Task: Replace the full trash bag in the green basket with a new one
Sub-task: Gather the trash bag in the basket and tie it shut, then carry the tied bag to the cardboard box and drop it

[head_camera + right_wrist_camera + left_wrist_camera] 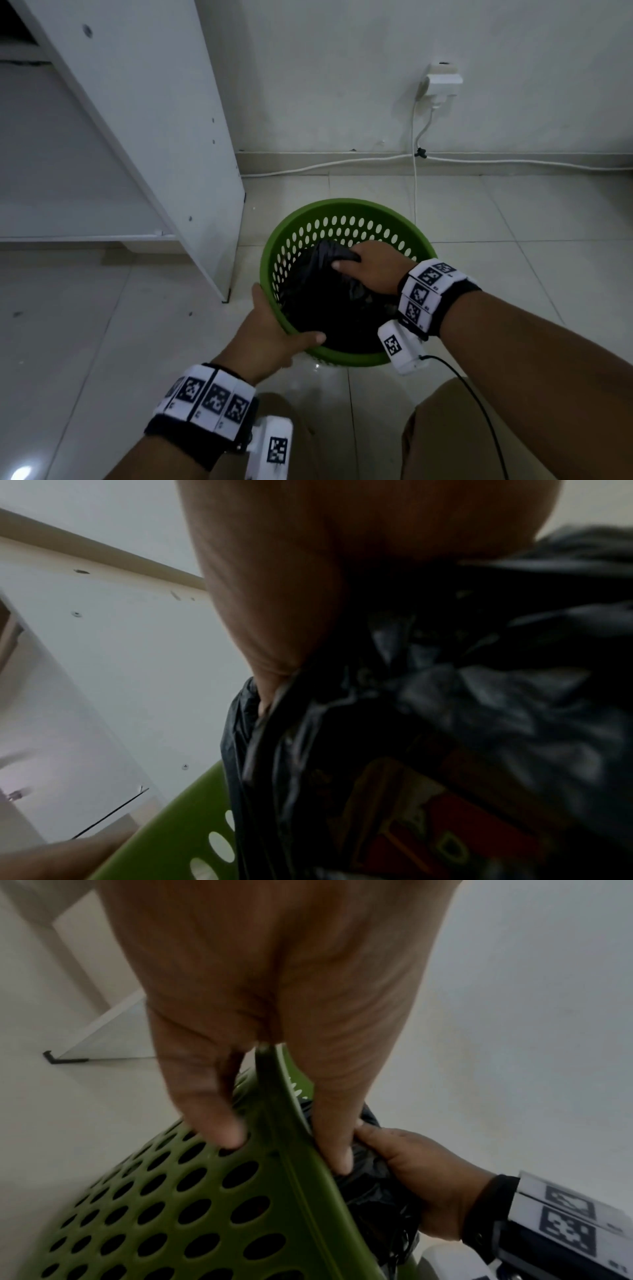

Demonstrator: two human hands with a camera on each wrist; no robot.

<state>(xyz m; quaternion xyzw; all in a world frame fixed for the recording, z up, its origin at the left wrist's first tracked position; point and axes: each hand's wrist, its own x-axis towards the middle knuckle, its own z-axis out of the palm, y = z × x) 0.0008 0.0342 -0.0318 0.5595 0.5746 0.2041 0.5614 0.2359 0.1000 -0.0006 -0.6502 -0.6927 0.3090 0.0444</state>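
Observation:
A round green basket [274, 246] with a perforated wall stands on the tiled floor. Inside it sits a black trash bag [322, 294], gathered at its top. My left hand [270, 332] grips the basket's near-left rim [294, 1150], thumb inside and fingers [219, 1123] on the outer wall. My right hand [370, 269] reaches into the basket and holds the bunched top of the trash bag [445, 696]. In the right wrist view, red and yellow packaging [445, 831] shows through the bag's mouth.
A white cabinet side panel [164, 137] stands just left of the basket. Behind it, the wall holds a socket with a plug [442, 80], and white cables [342, 164] run along the skirting. My knees [445, 428] are at the lower edge of the head view.

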